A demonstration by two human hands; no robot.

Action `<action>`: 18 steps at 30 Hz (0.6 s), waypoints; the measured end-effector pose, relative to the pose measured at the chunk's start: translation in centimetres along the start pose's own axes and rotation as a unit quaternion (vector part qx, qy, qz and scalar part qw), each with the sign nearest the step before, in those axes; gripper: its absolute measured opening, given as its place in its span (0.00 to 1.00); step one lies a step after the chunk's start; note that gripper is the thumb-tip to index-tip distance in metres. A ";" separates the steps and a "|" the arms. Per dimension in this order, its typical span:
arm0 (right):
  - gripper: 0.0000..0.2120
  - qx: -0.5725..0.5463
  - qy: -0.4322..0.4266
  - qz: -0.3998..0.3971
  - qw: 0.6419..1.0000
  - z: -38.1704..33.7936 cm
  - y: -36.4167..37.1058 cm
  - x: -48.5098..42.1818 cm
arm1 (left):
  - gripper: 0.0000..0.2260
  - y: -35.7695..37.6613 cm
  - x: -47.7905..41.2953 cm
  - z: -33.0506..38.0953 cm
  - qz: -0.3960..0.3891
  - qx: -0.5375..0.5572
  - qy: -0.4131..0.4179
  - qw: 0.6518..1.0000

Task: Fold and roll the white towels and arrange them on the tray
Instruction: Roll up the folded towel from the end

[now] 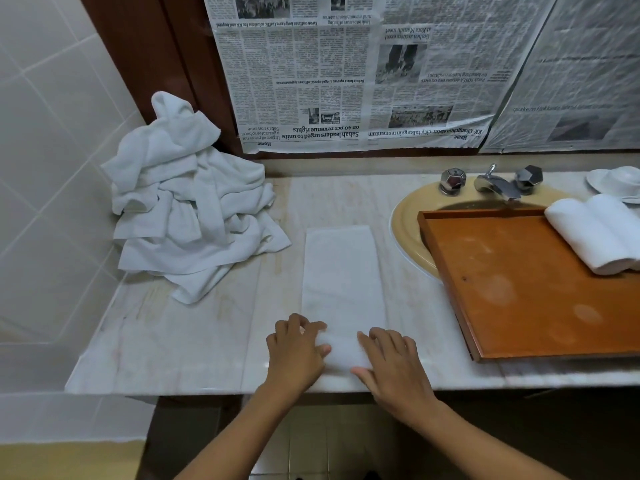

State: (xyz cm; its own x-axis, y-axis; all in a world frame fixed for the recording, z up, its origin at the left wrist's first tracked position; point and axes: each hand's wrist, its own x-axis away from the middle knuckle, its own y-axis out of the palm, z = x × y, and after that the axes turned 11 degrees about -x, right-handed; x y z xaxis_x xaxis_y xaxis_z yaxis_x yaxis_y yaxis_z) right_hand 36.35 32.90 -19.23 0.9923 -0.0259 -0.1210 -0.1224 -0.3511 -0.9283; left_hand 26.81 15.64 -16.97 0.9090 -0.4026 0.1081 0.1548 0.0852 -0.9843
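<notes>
Both forearms are showing bare at the frame's bottom centre. The left hand and right hand are showing bare too

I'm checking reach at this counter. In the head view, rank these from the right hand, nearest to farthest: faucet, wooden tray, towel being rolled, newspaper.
1. towel being rolled: held by the right hand.
2. wooden tray: to its right, partly over the basin.
3. faucet: at the basin's back.
4. newspaper: on the wall behind.
</notes>
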 end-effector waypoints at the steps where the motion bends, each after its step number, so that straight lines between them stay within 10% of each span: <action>1: 0.26 0.014 -0.006 -0.012 1.000 0.3 0.1 0.1 | 0.19 -0.1 0.6 0.1 0.036 -0.012 0.019 0.999; 6: 0.26 0.039 0.000 -0.025 0.999 0.2 -0.2 -0.2 | 0.14 2.5 2.4 -0.9 0.167 -0.015 0.150 0.974; 12: 0.19 0.002 0.001 -0.043 0.999 0.3 -1.0 -2.3 | 0.31 2.7 1.7 -1.3 0.100 -0.079 0.168 0.977; 18: 0.19 -0.125 0.099 -0.102 0.982 0.2 -2.5 -4.6 | 0.26 1.9 0.2 -1.0 0.114 -0.073 0.164 0.977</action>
State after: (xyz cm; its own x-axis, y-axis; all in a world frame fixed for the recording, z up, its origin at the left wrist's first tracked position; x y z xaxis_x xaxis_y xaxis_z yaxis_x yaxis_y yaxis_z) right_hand 32.08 34.10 -16.45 0.9830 -0.1035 0.1518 0.0632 -0.5854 -0.8083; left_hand 26.93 14.81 -18.94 0.7366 -0.6609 -0.1437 -0.1160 0.0859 -0.9895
